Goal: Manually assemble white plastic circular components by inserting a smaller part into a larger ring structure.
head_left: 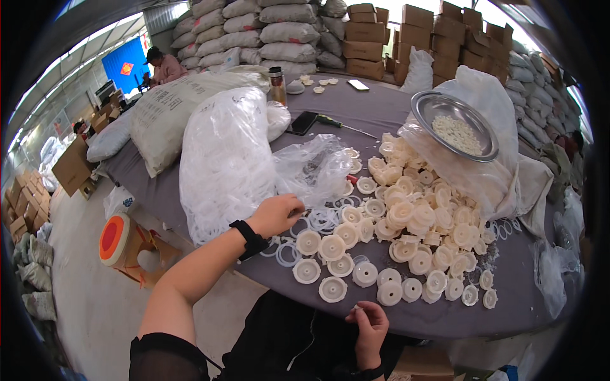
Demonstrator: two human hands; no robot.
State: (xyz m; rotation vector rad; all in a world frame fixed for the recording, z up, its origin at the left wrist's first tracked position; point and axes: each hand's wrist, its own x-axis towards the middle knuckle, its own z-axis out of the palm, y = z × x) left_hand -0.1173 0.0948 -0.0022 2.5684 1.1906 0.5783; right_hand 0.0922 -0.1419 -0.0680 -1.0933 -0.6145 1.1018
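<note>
My left hand (277, 214) reaches over translucent rings (323, 220), beside a crumpled clear plastic bag (318, 166). Its fingers are bunched downward and their tips are hidden, so what they hold does not show. At the table's front edge, my right hand (371, 327) pinches a small white piece (356, 308) between thumb and fingertips. Between and beyond the hands lie round cream plastic caps (332, 289), several laid out singly. Behind them rises a large heap of similar caps (419, 216). A big clear bag of translucent rings (222, 171) stands left of my left hand.
On the grey-covered table (381, 108) are a metal bowl of small pale pieces (457, 134), a screwdriver (346, 126), a dark phone (302, 122), a bottle (277, 86) and a large woven sack (184, 114). An orange-and-tan drum (130, 244) stands on the floor. A person (166, 68) sits behind.
</note>
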